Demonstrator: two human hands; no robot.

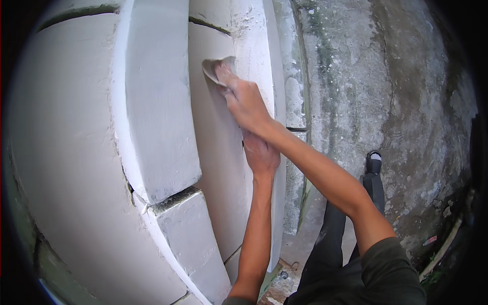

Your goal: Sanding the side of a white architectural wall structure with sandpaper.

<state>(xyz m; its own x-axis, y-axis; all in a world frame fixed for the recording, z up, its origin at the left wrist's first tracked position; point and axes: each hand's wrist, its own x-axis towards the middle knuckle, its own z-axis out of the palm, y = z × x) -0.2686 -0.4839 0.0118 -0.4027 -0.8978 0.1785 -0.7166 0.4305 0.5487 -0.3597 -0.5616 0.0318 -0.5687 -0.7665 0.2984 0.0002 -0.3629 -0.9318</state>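
My right hand (244, 99) reaches toward the upper middle of the frame, fingers flat, pressing a small greyish sanding sheet (216, 67) against the white plastered wall (157, 117). My left hand (260, 152) lies open, palm on the wall just below it, holding nothing. Mossy grey concrete ground (366, 76) fills the right.
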